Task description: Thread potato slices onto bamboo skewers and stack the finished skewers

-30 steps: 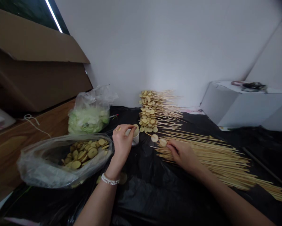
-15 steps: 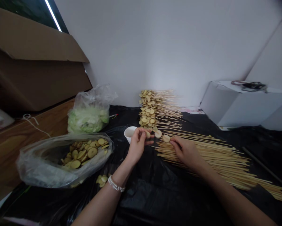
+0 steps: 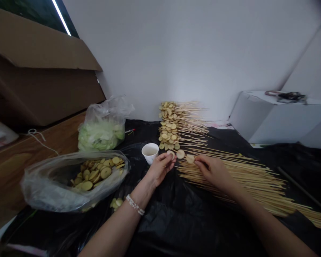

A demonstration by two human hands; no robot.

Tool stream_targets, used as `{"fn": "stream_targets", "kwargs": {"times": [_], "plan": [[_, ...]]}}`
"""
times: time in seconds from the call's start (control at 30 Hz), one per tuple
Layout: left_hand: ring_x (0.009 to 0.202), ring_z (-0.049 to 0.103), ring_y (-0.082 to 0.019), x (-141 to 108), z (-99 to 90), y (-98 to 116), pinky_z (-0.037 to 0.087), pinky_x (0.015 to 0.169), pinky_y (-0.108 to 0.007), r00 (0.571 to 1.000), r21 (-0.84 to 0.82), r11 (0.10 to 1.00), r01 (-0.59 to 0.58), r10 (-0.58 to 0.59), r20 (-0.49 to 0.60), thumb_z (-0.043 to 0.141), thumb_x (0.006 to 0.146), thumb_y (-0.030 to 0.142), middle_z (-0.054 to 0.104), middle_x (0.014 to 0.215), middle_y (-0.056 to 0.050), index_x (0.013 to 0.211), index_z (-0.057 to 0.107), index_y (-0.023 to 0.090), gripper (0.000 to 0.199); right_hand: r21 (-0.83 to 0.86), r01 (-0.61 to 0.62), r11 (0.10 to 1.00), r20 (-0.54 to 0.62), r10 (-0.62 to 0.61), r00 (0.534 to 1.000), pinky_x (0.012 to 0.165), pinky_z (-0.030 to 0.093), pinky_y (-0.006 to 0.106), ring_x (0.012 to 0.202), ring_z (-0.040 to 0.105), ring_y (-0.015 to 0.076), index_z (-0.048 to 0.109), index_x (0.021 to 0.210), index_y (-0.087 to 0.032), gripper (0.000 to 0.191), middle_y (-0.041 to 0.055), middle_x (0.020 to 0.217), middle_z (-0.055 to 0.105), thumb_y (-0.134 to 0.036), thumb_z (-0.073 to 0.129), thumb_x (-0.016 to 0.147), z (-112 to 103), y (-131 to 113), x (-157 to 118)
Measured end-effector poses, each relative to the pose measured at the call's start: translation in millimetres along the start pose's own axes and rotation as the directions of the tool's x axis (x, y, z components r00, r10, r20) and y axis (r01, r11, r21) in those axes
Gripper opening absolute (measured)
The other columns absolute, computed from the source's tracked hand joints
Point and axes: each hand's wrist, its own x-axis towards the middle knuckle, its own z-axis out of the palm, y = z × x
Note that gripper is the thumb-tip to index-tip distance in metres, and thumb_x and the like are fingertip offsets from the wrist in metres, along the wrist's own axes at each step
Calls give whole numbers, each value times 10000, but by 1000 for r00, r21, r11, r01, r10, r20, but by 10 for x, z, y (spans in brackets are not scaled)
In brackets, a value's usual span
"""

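from my remote station i log the scene, largest items first. a white wall [image 3: 192, 53] fills the background. a large corrugated cardboard box [image 3: 42, 67] stands open well beyond and to the left of the left hand [image 3: 160, 169]. a crumpled, glossy black plastic sheet [image 3: 192, 225] lies under both hands, with a wooden tabletop [image 3: 23, 167] further left. a white box-shaped unit [image 3: 280, 121] stands well beyond the right hand [image 3: 216, 173].

left of the left hand, a clear plastic bag [image 3: 48, 189] holds round yellow slices [image 3: 96, 175]. beyond it, a second clear plastic bag [image 3: 100, 137] holds pale green leafy vegetables. straight ahead of the hands stands a stack of loaded bamboo skewers [image 3: 176, 125], and under the right hand a fanned pile of bare bamboo skewers [image 3: 246, 182] runs off to the right. a white cup [image 3: 150, 152] stands just beyond the left fingertips [image 3: 171, 159].

the right hand is closed in a pinch on a thin bamboo skewer [image 3: 185, 161], which carries two pale round slices [image 3: 190, 159] just ahead of the fingers. the left hand is loosely curled, its fingertips against a third slice [image 3: 171, 154]; i cannot tell how firm that hold is. a white beaded bracelet [image 3: 135, 204] circles the left wrist.
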Motion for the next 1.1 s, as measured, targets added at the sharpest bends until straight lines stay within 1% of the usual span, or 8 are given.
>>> {"fn": "stream_targets", "kwargs": {"times": [0.13,0.23,0.37,0.63,0.7,0.93,1.1], "plan": [[591,583,-40,50,-33,-30,479,563,-119,999,-96,994,50,-52,-10,701,746,143,635,718,-19,776,655,110,64,17,-20,1000,90,18,996,635,362,262,671,555,156,608,813,-200,205,14,742,637,-265,432,895,-66,43,16],[575,579,-35,91,-61,-56,475,530,-106,997,-167,983,74,-78,-22,666,771,109,634,722,-22,772,653,104,14,0,-33,999,104,33,994,630,356,263,658,554,151,613,802,-200,210,7,728,640,-266,432,887,-96,51,19],[586,589,-39,137,-105,-90,487,524,-102,994,-235,967,97,-107,-32,652,782,102,638,737,-26,774,649,102,8,-21,-33,999,141,35,989,595,345,254,631,545,146,621,787,-199,229,9,710,637,-269,424,881,-88,41,16],[586,585,-34,154,-132,-102,493,522,-95,995,-241,968,72,-88,-56,672,766,108,628,738,-20,783,654,110,25,-53,-17,998,134,24,991,573,347,249,602,548,146,630,773,-201,240,14,695,645,-250,415,867,-75,31,19],[582,583,-32,151,-130,-99,493,525,-97,994,-244,967,67,-85,-64,654,781,103,626,737,-21,781,654,105,2,-60,-19,998,133,27,991,576,349,249,603,552,146,633,775,-202,239,15,699,649,-248,417,866,-79,30,19],[571,578,-34,137,-109,-87,489,518,-103,991,-260,963,68,-95,-92,615,806,88,629,735,-26,780,651,98,46,-77,-29,997,153,41,987,593,345,247,620,552,148,625,769,-199,229,13,707,648,-240,424,870,-79,33,17],[561,577,-35,138,-97,-80,491,520,-104,987,-280,958,59,-98,-126,632,789,76,635,724,-29,777,649,98,31,-82,-33,996,155,45,987,608,349,251,636,557,152,636,788,-200,218,10,714,650,-239,436,866,-68,56,17]]}}
